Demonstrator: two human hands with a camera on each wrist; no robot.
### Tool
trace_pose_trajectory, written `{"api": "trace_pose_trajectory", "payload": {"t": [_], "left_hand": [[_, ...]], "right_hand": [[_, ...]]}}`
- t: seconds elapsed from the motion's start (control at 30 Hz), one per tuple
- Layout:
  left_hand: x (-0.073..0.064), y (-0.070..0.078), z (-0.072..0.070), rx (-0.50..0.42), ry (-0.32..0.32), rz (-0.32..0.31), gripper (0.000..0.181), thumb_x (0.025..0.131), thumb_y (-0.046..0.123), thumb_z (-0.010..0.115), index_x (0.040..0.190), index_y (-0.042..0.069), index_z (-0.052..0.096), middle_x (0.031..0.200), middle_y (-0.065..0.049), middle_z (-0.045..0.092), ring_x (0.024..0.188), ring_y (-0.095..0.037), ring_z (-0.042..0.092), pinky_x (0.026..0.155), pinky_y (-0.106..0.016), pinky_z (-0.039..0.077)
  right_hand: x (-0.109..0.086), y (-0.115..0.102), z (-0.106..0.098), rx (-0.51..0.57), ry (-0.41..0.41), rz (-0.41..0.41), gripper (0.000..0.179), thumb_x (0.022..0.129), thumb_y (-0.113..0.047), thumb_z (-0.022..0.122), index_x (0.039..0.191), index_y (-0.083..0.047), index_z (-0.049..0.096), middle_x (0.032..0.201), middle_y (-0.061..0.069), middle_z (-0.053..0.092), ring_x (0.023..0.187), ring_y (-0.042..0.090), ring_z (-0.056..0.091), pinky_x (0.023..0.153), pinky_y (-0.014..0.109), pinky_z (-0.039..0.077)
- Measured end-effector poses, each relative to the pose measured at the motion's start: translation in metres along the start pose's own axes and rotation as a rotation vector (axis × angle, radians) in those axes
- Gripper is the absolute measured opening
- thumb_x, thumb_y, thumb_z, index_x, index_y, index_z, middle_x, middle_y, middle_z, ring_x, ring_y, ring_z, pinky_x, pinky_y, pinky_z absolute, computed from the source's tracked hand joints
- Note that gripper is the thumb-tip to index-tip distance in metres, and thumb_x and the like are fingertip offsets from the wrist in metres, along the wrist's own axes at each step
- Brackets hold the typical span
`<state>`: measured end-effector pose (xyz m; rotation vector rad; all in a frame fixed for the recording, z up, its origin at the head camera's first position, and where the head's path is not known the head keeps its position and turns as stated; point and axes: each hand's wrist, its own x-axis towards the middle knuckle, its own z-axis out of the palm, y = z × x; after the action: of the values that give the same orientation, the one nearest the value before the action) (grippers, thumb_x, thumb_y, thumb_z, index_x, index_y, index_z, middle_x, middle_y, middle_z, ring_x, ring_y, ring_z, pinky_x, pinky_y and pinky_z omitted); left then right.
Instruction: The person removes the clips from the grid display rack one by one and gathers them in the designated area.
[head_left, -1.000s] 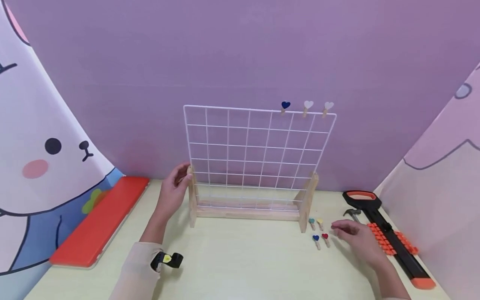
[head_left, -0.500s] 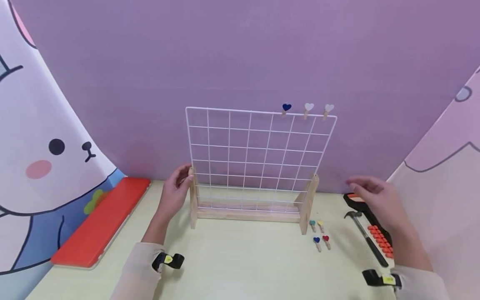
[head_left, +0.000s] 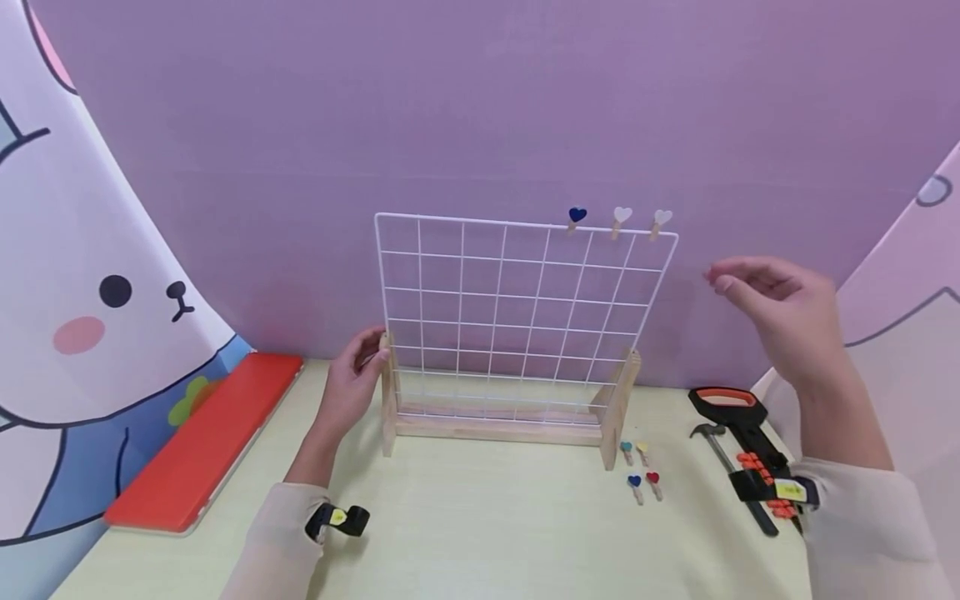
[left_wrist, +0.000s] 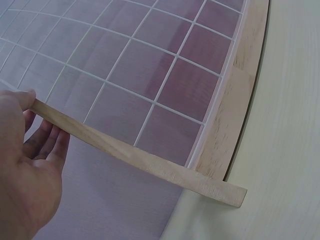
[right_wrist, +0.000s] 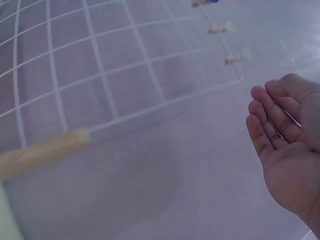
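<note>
A white wire grid (head_left: 495, 292) stands upright in a wooden stand (head_left: 495, 427). Blue (head_left: 577, 216) and white heart clothespins (head_left: 622, 218) are clipped along its top right edge. My left hand (head_left: 354, 375) grips the top of the stand's left post (left_wrist: 140, 155), thumb on one side and fingers on the other. Up in the air right of the grid, my right hand (head_left: 787, 312) has thumb and index finger pinched on a small pinkish-red thing (head_left: 708, 276), mostly hidden. Several heart clothespins (head_left: 635, 483), teal, yellow, blue and red, lie on the table by the right post.
A hammer (head_left: 716, 450) and a black-and-orange tool (head_left: 727, 408) lie at the table's right side, partly behind the right forearm. A long red case (head_left: 213, 437) lies along the left side. A purple wall (head_left: 480, 100) rises behind the grid.
My right hand has lifted from beside the loose clothespins, first rightward over the tools, then up to near the grid's upper right. My left hand stays on the post.
</note>
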<state>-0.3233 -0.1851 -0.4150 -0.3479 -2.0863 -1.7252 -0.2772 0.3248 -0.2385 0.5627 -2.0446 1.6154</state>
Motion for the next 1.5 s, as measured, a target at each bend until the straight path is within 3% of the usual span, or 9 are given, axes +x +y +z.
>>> {"api": "trace_pose_trajectory", "payload": {"t": [0.33,0.57,0.83,1.37,1.5], "left_hand": [[-0.001,0.001,0.001,0.01,-0.005,0.002,0.042,0.106,0.013,0.058,0.145,0.002,0.052,0.142,-0.022,0.058,0.118,-0.001,0.057,0.099,-0.004,0.048],[-0.002,0.001,-0.001,0.0,-0.005,0.007,0.042,0.105,0.011,0.058,0.145,0.001,0.052,0.141,-0.023,0.059,0.116,0.001,0.057,0.098,-0.005,0.049],[-0.002,0.003,0.0,0.005,-0.011,0.009,0.042,0.106,0.012,0.059,0.145,0.0,0.051,0.141,-0.024,0.058,0.116,0.001,0.057,0.098,-0.004,0.048],[0.0,0.003,0.0,-0.018,-0.015,-0.007,0.042,0.105,0.011,0.059,0.145,0.0,0.052,0.142,-0.023,0.058,0.117,-0.003,0.058,0.099,-0.006,0.049],[0.0,0.002,0.002,-0.018,-0.013,-0.019,0.042,0.105,0.011,0.058,0.145,0.0,0.052,0.142,-0.024,0.058,0.118,-0.006,0.057,0.099,-0.006,0.049]], "right_hand": [[0.026,-0.031,0.021,0.083,-0.01,-0.061,0.026,0.09,0.002,0.076,0.115,0.01,0.071,0.099,0.0,0.08,0.095,0.009,0.074,0.087,0.011,0.057],[0.042,-0.048,0.035,0.03,-0.017,-0.061,0.027,0.089,-0.001,0.078,0.115,0.007,0.073,0.1,-0.001,0.08,0.094,0.01,0.073,0.085,0.011,0.057],[0.053,-0.054,0.05,0.212,-0.037,-0.097,0.025,0.086,0.007,0.077,0.11,0.011,0.072,0.096,0.005,0.08,0.093,0.015,0.075,0.087,0.015,0.06],[0.079,-0.068,0.077,0.158,-0.064,-0.071,0.02,0.087,0.001,0.079,0.106,0.004,0.076,0.094,0.002,0.08,0.089,0.012,0.074,0.079,0.013,0.059],[0.083,-0.068,0.083,0.153,-0.093,-0.086,0.018,0.087,0.001,0.079,0.105,0.004,0.077,0.094,0.003,0.08,0.085,0.012,0.073,0.066,0.014,0.056]]}}
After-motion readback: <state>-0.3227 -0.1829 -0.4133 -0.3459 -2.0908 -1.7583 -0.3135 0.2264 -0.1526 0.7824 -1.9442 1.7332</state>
